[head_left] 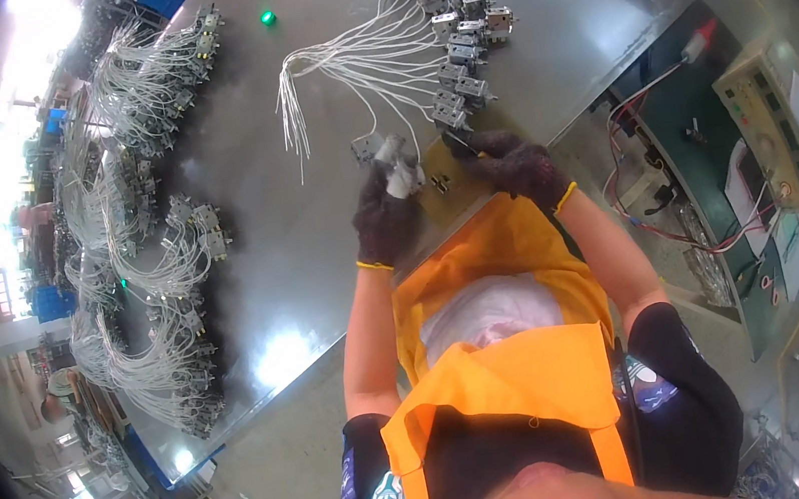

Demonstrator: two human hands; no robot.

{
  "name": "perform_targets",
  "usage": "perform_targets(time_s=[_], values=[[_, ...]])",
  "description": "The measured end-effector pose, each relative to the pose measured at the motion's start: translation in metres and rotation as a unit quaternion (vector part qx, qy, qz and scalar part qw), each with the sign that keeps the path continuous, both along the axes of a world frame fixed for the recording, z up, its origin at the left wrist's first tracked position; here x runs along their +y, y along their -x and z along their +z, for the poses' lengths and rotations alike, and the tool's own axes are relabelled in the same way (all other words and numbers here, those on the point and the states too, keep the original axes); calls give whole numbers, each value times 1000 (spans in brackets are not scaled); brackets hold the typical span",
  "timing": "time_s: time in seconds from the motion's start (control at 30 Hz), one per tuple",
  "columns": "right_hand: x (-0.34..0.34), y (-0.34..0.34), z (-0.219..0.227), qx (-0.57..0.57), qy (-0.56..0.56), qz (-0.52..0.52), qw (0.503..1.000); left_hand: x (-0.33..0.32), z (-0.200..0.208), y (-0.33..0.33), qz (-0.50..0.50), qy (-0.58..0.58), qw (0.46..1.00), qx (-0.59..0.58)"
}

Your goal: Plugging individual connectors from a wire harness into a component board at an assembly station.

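Note:
My left hand (pixel 388 209) wears a dark glove with white coverings on the fingertips. Its fingers close around a small grey metal block at the end of a white wire, mostly hidden by them. Another grey block (pixel 365 147) lies against those fingertips. To the right, my right hand (pixel 518 165), in a dark glove with a yellow cuff, has its fingers pinched together; a thin dark thing shows at the tips, too small to name. Just beyond it lie several wired metal blocks (pixel 462 49), their white wires (pixel 334 56) gathering to the left.
A yellowish board (pixel 459 203) with small metal pieces (pixel 440 182) lies at the table's near edge. More wired blocks (pixel 177 319) cover the left of the metal table (pixel 263 207). A beige instrument box (pixel 772 130) with red and white cables stands on the right bench.

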State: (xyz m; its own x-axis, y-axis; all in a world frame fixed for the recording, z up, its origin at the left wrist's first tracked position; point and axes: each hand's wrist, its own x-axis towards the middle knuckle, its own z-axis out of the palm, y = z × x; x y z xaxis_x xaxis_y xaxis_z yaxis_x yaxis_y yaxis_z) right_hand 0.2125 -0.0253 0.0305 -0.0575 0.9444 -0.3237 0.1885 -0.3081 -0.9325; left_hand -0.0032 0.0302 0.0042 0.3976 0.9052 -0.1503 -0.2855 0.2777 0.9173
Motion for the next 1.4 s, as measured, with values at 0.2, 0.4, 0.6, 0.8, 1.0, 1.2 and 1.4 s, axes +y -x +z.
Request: perform_targets(time_s=[0.2, 0.4, 0.6, 0.8, 1.0, 1.2, 1.4], values=[[-2, -5, 13, -19, 61, 0, 998, -23, -5, -28, 60, -180, 951, 245], [-13, -4, 25, -304, -347, 26, 887, -22, -14, -42, 89, -438, 836, 319], [-16, 13, 35, -455, -229, 147, 848, -16, -14, -46, 66, -472, 803, 357], [-17, 25, 31, -469, -231, 120, 844, -18, -16, -51, 115, -484, 787, 366], [-19, 26, 45, -467, -182, 123, 857, -22, -10, -45, 71, -449, 797, 398], [-40, 25, 51, -132, -206, 88, 966, 0, 1, 11, 228, -557, 637, 481], [-14, 64, -13, -112, -253, 148, 949, 49, -26, -8, 190, -267, 785, 525]])
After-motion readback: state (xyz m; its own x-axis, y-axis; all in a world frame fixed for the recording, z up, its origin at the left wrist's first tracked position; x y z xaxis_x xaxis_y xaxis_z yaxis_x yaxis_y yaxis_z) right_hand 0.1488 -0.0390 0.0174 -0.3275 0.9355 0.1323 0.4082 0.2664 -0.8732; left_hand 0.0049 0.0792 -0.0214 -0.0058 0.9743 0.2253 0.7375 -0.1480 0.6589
